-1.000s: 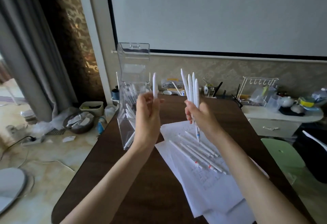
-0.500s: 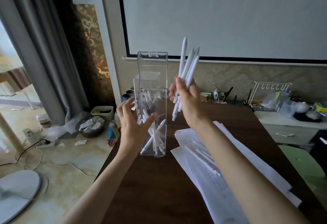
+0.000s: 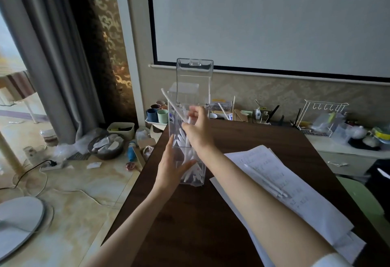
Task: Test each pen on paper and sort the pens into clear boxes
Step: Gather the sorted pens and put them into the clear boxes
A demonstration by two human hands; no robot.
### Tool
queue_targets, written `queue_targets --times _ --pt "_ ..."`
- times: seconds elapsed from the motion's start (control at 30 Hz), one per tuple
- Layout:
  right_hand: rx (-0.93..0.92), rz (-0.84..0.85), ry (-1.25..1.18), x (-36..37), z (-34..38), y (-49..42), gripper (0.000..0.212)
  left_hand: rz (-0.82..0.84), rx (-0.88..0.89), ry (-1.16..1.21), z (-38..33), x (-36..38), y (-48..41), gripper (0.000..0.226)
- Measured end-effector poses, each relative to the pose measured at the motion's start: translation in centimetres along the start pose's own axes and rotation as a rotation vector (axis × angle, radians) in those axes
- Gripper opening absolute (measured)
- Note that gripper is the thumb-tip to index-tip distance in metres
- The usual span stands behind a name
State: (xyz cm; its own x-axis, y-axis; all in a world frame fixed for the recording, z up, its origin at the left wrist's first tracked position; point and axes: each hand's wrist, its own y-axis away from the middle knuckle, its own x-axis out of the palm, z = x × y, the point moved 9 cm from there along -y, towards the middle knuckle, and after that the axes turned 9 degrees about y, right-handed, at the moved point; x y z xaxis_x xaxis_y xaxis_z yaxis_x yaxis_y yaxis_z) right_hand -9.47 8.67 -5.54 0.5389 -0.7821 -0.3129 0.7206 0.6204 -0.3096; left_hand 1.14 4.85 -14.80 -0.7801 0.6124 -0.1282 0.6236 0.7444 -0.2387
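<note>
A tall clear box (image 3: 203, 150) with its hinged lid up stands on the dark table (image 3: 185, 220) and holds several white pens (image 3: 181, 139). My left hand (image 3: 172, 169) rests against the box's lower left side, fingers straight and thumb on the front face. At the box's mouth my right hand (image 3: 197, 128) grips a few white pens; one of them (image 3: 172, 104) sticks out up and to the left. A few more white pens (image 3: 264, 180) lie on the written-on paper sheets (image 3: 295, 201) to the right.
Cups on a tray (image 3: 158, 116) and desk clutter line the table's far edge. A white wire rack (image 3: 322, 117) sits on a side cabinet at the right. The floor to the left holds a basket (image 3: 106, 145), cables and a round fan base (image 3: 16, 222).
My right hand has come down from above the box to its mouth with the pens. My left hand has closed the gap and now touches the box's side. The camera has moved closer.
</note>
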Motion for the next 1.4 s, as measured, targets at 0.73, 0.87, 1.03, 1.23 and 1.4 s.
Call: queue_targets --times 0.73,0.87,1.03,1.23,1.4 --pt "0.476 0.474 0.69 -17.8 -17.0 8.6 0.103 0.369 0.206 -0.472 -0.2 11.6 6.1 0.062" --pt "0.286 0.576 0.987 -14.5 -16.7 9.6 0.098 0.501 0.092 -0.774 3.2 12.9 7.0 0.111" --pt "0.332 0.466 0.929 -13.1 -17.4 8.5 0.048 0.47 0.108 -0.853 3.5 12.8 6.9 0.116" --pt "0.223 0.4 1.049 -12.6 -16.1 7.8 0.027 0.413 0.196 -0.544 1.3 11.8 7.2 0.078" --pt "0.279 0.293 0.577 -13.4 -13.7 6.3 0.021 -0.105 0.553 -0.28 -6.7 3.9 8.3 0.032"
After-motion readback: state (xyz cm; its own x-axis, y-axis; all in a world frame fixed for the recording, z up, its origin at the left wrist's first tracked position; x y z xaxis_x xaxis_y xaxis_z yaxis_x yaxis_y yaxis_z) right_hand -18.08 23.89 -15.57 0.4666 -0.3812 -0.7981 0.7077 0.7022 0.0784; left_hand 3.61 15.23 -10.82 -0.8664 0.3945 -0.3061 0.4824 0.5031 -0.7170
